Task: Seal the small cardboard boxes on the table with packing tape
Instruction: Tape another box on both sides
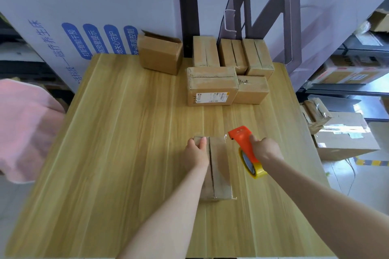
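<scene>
Table (126, 132) w/ other boxes (212, 85) behind; L hand (196, 150) holds box (220, 166), R hand (265, 148) grips dispenser (244, 139).

Head-worn wide view, steeply down over table (126, 132), edges perhaps distorted

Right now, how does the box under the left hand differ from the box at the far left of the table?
The near box has its flaps folded shut, a seam running along the top; the far-left box has flaps standing up. The left hand holds the near box; no hand touches the far-left box. Both are plain brown cardboard.
</scene>
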A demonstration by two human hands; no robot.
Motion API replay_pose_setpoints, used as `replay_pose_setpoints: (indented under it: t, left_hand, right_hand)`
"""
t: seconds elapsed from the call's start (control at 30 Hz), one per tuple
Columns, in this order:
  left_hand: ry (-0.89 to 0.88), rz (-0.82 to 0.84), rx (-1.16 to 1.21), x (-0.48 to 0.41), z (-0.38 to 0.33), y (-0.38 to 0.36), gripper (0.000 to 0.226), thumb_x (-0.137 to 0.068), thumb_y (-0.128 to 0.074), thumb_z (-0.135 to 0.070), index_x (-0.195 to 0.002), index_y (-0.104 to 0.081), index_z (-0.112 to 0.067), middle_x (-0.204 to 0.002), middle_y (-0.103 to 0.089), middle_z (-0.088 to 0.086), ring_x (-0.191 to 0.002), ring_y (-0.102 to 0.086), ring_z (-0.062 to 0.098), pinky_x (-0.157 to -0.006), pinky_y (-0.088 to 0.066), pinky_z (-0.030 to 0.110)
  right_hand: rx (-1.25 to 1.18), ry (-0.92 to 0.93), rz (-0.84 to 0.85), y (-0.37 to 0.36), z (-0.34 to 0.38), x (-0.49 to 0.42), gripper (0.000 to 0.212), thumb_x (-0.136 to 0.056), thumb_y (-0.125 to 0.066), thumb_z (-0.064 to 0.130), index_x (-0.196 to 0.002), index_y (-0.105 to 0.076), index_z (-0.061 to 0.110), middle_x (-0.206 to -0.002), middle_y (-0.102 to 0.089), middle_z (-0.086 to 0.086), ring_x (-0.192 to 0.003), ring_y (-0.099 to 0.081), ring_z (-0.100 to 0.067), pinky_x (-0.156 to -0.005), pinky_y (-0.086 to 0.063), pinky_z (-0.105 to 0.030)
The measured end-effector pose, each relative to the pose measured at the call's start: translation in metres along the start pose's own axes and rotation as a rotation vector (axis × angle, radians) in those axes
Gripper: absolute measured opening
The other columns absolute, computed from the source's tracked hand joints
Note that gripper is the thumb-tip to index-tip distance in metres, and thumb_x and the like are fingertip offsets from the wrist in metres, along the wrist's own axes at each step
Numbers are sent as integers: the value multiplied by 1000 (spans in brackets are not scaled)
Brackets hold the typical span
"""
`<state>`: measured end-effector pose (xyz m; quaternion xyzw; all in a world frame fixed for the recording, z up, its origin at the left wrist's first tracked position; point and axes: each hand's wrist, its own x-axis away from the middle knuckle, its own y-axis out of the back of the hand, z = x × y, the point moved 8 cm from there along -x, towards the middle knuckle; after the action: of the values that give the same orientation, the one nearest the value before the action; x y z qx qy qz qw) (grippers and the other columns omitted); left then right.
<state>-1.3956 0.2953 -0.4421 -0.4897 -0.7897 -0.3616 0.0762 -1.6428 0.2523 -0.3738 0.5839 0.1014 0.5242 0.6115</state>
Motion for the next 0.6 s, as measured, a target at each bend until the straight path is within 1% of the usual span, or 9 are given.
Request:
replay_pose_setpoints:
  t: [0.1, 0.2, 0.23, 0.3, 0.33, 0.37, 0.43, 0.53, 0.6]
  left_hand:
    - [130, 7, 279, 13, 7, -8, 40, -98, -45, -44, -114, -52, -8, -103, -62, 6, -101, -62, 31, -85, -49, 37]
    - [173, -34, 474, 37, 14, -11, 44, -99, -44, -39, -131, -47, -8, -116, -60, 6, -108, -59, 26, -90, -47, 33]
    - [174, -19, 492, 44, 16, -13, 47, -101, -41, -38, -137, -42, -8, -125, -57, 8, -117, -55, 27, -95, -44, 32]
    - [175, 25, 462, 51, 22, -17, 57, -102, -35, -37, -149, -24, -5, -147, -41, 14, -134, -41, 29, -108, -34, 34]
    - [155, 31, 422, 54, 24, -15, 61, -102, -36, -36, -151, -18, -4, -152, -33, 15, -139, -34, 29, -111, -29, 34]
    - [96, 10, 347, 55, 24, -10, 63, -101, -40, -33, -151, -15, -4, -155, -28, 15, -141, -30, 28, -114, -26, 34]
    - [-164, -78, 114, 60, 12, 11, 63, -98, -50, -25, -151, -21, -7, -155, -28, 10, -143, -27, 24, -115, -25, 32]
    - [-690, -130, -194, 70, -28, 24, 45, -93, -56, -3, -137, -51, -10, -142, -49, 4, -134, -40, 20, -112, -33, 31]
    - [-884, -65, -320, 70, -46, 17, 41, -87, -58, 7, -124, -63, -9, -128, -61, 5, -125, -52, 24, -106, -43, 38]
  right_hand:
    - [-219, 24, -74, 15, 1, 9, 60, -95, -37, 57, -79, -59, 3, -76, -58, -11, -72, -57, -30, -68, -44, -34]
    - [-495, 30, -135, 29, -4, 30, 61, -93, -40, 58, -65, -54, 6, -65, -54, -9, -58, -50, -25, -59, -40, -33]
    - [-581, 31, -143, 31, -6, 38, 60, -93, -41, 58, -63, -53, 7, -64, -53, -9, -57, -49, -24, -57, -39, -33]
    - [-708, 13, -124, 26, -11, 54, 58, -93, -43, 57, -63, -51, 8, -63, -51, -9, -58, -48, -24, -58, -39, -33]
    - [-741, -10, -102, 20, -14, 60, 58, -93, -44, 57, -63, -51, 7, -64, -51, -9, -59, -48, -24, -59, -39, -34]
    - [-752, -43, -80, 11, -18, 66, 58, -92, -45, 58, -64, -51, 7, -66, -51, -10, -60, -49, -24, -61, -40, -35]
    - [-765, -109, -64, -2, -24, 74, 59, -92, -45, 58, -65, -51, 7, -69, -53, -11, -61, -50, -24, -63, -42, -35]
    - [-812, -138, -63, -6, -27, 75, 57, -93, -43, 59, -68, -52, 8, -71, -53, -10, -61, -50, -22, -57, -41, -32]
    - [-823, -128, -52, -4, -27, 75, 56, -93, -44, 58, -68, -51, 8, -69, -52, -9, -59, -49, -21, -52, -39, -30]
